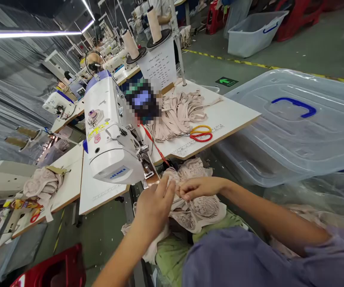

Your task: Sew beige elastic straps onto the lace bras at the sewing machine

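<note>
A beige lace bra [208, 208] lies over my lap, partly bunched below the front of the white sewing machine [109, 131]. My left hand [155, 203] is at its upper left part, fingers long and close together, fingertips on the fabric; the thumb is hidden. Close beside it, my right hand [200, 187] has curled fingers closed on the bra's upper edge. The two hands nearly meet just in front of the machine's needle area. A red ribbon [155, 145] hangs from the machine toward the fabric.
Beige straps [178, 113] are heaped on the sewing table [234, 113], beside scissors [201, 133] with orange and red handles. A lidded clear plastic bin [306, 131] stands to the right. At lower left is a red stool [55, 267]; another machine [1, 187] holds more lace fabric.
</note>
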`<state>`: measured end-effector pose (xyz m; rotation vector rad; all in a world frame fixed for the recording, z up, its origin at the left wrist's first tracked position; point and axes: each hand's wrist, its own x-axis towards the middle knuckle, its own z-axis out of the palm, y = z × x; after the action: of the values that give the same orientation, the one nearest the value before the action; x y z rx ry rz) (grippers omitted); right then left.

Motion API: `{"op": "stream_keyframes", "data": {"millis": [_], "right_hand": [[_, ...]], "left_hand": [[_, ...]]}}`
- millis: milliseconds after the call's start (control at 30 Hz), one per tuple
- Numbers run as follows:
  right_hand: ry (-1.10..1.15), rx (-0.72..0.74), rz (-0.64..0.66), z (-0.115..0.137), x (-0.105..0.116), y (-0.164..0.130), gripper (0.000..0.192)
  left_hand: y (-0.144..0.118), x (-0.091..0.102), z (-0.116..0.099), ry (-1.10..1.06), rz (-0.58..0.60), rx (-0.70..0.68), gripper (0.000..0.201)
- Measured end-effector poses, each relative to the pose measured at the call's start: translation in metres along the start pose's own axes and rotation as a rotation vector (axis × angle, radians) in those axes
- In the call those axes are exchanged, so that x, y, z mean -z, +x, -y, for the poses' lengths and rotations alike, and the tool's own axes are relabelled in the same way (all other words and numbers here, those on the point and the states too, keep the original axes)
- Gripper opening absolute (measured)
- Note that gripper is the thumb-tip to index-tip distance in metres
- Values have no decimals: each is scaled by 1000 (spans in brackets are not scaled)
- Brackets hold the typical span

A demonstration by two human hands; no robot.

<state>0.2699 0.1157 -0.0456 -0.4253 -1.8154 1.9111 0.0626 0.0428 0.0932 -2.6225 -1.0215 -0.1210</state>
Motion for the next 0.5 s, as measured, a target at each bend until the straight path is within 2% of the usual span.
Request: {"op": "stream_keyframes", "data": {"millis": [33,67,100,167,300,367,433,500], "right_hand": [[134,-49,19,-2,2,-7,31],[265,-95,-14,-7,3,-8,32],[375,-131,-92,-13,5,-3,34],[497,-154,-284,-29,9,23,37],[725,-140,-643,-65,32,87,27],[832,-134,-813,-82,53,104,28],[934,-125,-977,-97,78,102,32],[1024,-114,-1130,-112,104,81,34]], "left_hand": [[-3,1,9,33,32,-72,32],[-9,2,17,50,34,-133,26],[-16,2,23,56,19,-176,23],[-30,0,31,54,-45,-178,20],[-44,-13,26,-23,-205,21,20],[-45,-19,18,-75,-239,124,22],[-46,-23,13,-104,-252,190,22],[-48,-26,12,-103,-287,218,21]]}}
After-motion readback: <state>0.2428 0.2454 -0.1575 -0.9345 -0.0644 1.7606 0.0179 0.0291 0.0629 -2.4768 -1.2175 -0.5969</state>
